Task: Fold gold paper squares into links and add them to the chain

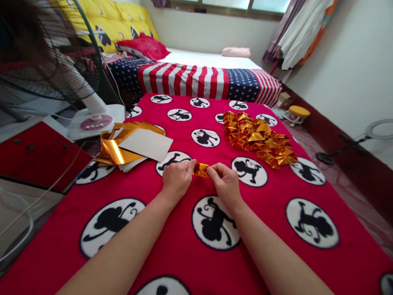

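Note:
A small folded piece of gold foil paper [201, 170] spans the gap between my hands, just above the red cloth. My left hand [178, 177] pinches its left end, the thumb on top and the other fingers curled under. On the right end, my right hand [224, 182] grips it between thumb and forefinger. To the left lies a loose stack of gold foil sheets [115, 150], with a pale sheet [149, 144] face up on it. Several folded gold foil pieces [256, 135] are heaped together at the right.
A red cloth with monkey prints [260, 221] covers the table. An electric fan [92, 119] stands at the left beside a red-topped cabinet [39, 151]. Behind is a bed [190, 80] with a flag-patterned cover. A yellow stool [298, 111] and a ring-topped stand [346, 143] are on the right.

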Motion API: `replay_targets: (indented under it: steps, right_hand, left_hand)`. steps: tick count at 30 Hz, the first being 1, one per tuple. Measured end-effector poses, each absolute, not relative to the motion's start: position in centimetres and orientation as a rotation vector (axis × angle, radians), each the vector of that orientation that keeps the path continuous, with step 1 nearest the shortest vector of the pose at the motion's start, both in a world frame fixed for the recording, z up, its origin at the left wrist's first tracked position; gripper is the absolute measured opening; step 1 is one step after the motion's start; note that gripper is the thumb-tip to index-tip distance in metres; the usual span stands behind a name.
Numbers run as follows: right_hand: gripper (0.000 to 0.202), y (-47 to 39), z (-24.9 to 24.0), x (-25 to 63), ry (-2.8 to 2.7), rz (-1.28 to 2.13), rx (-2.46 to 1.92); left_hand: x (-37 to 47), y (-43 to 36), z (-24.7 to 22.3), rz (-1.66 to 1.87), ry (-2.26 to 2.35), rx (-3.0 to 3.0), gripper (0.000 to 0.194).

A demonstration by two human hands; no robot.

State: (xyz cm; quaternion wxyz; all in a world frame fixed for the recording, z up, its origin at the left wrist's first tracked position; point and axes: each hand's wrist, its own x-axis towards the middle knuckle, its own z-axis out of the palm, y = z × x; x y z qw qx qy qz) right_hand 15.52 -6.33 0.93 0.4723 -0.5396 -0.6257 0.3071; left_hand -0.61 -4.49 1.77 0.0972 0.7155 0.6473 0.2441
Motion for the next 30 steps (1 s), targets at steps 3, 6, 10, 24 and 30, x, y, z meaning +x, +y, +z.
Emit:
replay_targets:
  steps: [3, 6, 10, 24, 30]
  right_hand:
    - [0.028, -6.4, 1.1, 15.4, -1.468, 0.812, -1.314]
    - [0.03, -6.4, 1.2, 15.3, -1.43, 0.807, -1.33]
    - [0.034, -6.4, 1.2, 15.3, -1.372, 0.759, -1.362]
    - [0.032, -6.3, 0.9, 15.3, -1.492, 0.676, -1.377]
    - [0.038, -6.5, 0.9, 15.3, -1.433, 0.697, -1.35]
  left_hand:
    - [-0.5, -4.5, 1.9, 0.699, 1.933, 2.13, 0.054]
    - [-0.4, -4.6, 2.0, 0.719, 1.903, 2.162, 0.052]
    - [-0.3, -4.6, 1.7, 0.796, 1.851, 2.156, 0.05]
    - [-0.7, -4.3, 1.0, 1.152, 1.45, 1.762, 0.051]
    - [-0.6, -4.1, 0.8, 1.1, 1.503, 1.868, 0.05]
